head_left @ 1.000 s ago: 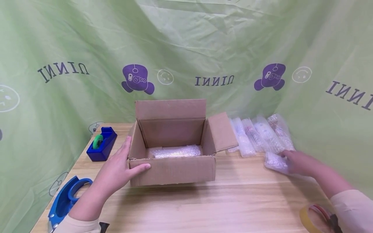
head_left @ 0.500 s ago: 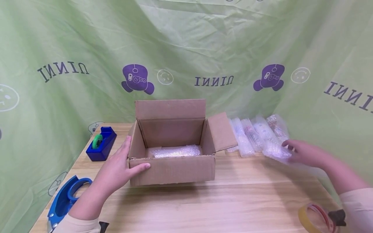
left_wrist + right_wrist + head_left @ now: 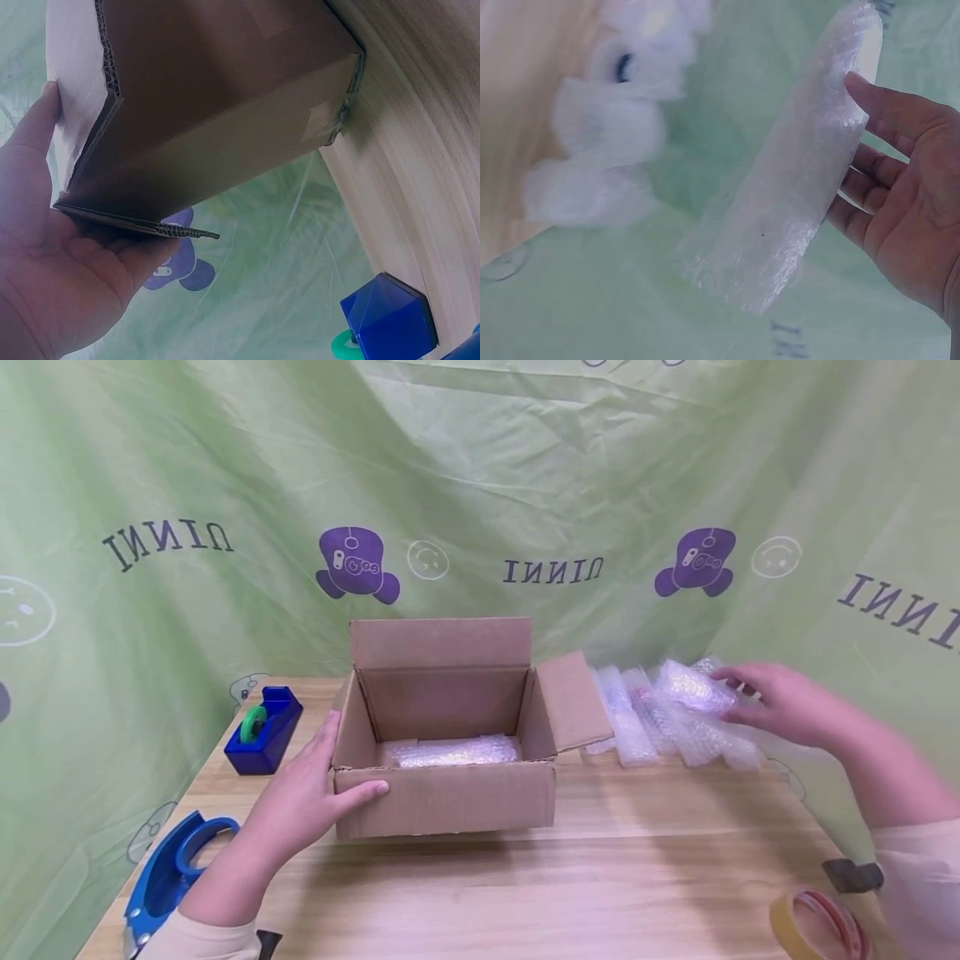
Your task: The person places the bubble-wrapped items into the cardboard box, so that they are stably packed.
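Observation:
An open cardboard box stands mid-table, with one bubble-wrapped package lying inside. My left hand grips its near left corner, thumb along the front wall and fingers on the left side; the left wrist view shows the palm against the corner and flap. At the right, my right hand holds another bubble-wrapped package up over the row of wrapped packages. In the right wrist view this long package is pinched between thumb and fingers; its contents are hidden by the wrap.
A blue tape dispenser with green tape stands at the left. A blue hand-held tape cutter lies by my left forearm. One roll of yellowish tape lies near front right. The box's right flap sticks outward; green cloth hangs behind.
My right hand has lifted the bubble-wrapped package from the table's right side, raising it up and back above the others. The left hand and the box have stayed in place.

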`<control>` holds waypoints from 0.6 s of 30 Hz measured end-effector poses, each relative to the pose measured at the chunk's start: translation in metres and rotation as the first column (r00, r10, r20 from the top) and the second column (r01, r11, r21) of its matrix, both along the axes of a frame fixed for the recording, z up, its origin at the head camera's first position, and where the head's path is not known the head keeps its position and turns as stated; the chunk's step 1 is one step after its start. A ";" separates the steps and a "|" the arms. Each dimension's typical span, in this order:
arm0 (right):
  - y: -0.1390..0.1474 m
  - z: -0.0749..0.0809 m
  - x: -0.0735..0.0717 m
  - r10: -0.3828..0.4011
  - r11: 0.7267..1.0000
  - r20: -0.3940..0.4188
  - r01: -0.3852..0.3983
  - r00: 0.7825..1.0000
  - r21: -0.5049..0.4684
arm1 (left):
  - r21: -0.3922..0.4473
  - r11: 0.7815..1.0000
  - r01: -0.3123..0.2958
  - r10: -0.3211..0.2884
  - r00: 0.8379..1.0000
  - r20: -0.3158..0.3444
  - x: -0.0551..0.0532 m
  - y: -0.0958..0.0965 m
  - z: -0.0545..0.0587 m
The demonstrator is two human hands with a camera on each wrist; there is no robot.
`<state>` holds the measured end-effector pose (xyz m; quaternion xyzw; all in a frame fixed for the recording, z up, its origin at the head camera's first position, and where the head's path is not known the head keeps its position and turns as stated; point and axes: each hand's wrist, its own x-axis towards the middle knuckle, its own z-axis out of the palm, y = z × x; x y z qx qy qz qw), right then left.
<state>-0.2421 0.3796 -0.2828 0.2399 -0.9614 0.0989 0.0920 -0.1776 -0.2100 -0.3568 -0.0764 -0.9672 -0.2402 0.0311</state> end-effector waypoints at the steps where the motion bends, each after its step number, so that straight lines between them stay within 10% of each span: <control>1: -0.004 0.004 -0.001 -0.001 1.000 -0.008 0.001 1.000 0.001 | 0.000 1.000 0.000 0.000 1.000 -0.001 0.000 0.000 0.000; 18: -0.081 0.065 -0.016 0.085 0.996 -0.088 -0.088 0.992 -0.025 | 0.004 1.000 0.000 0.000 1.000 -0.004 0.000 0.000 -0.001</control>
